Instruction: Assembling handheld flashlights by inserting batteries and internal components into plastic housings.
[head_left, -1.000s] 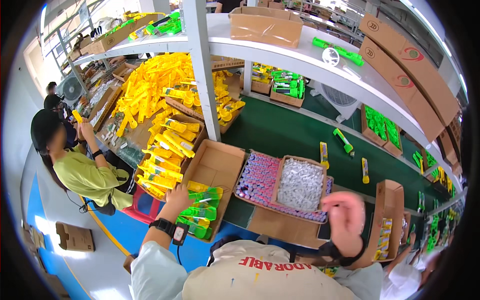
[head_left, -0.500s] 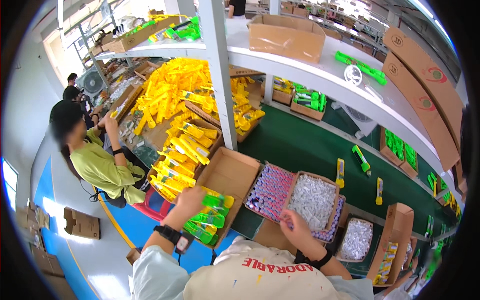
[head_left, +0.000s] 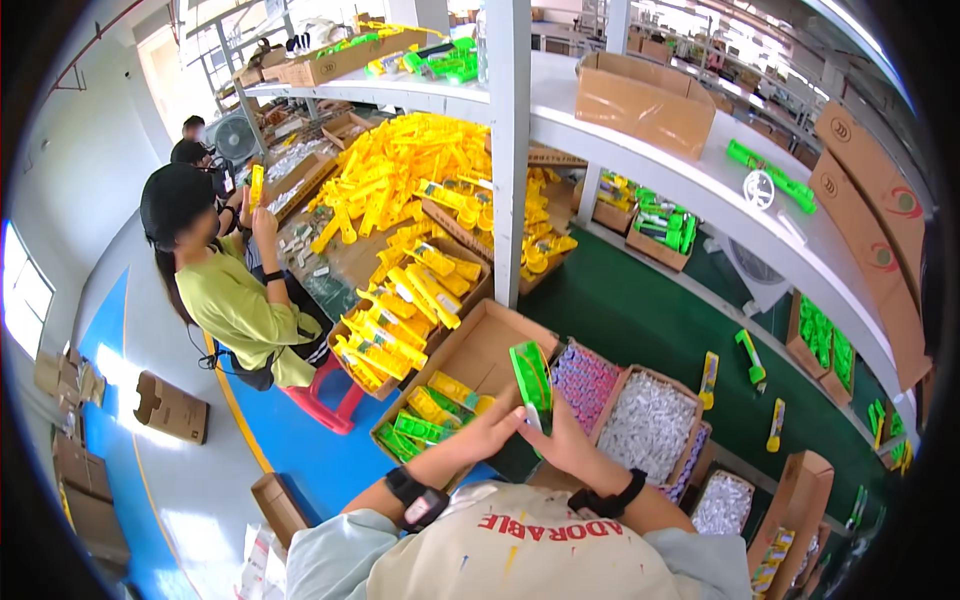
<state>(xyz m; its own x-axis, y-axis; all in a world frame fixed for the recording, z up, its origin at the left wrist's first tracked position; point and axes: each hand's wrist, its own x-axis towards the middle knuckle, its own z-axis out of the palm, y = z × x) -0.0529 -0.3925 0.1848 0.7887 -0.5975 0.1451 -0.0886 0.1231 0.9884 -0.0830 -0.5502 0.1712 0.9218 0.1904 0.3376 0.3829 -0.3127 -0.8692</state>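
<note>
In front of my chest both hands meet at the lower end of a green plastic torch-shaped piece [head_left: 530, 374], which stands upright between them. My left hand [head_left: 488, 433] is closed with its fingertips at the base of the piece. My right hand [head_left: 566, 438] grips it from the other side, thumb toward my left hand. A whitish part shows at its lower end. Beyond my left forearm lies an open cardboard box [head_left: 488, 350] with green and yellow pieces [head_left: 425, 425] at its near end. Right of my hands is a tray of small clear plastic parts [head_left: 648, 425].
Pink and purple small cylinders [head_left: 585, 380] fill a tray under the clear parts. Yellow pieces [head_left: 410, 300] heap a box at the left. A shelf post [head_left: 508, 200] rises ahead. A co-worker [head_left: 235, 290] sits at left. Several pieces lie on the green conveyor belt [head_left: 650, 310].
My left hand has come from the box of green pieces to the middle, and my right hand has left the clear parts. They now hold a green piece together. The view has shifted left.
</note>
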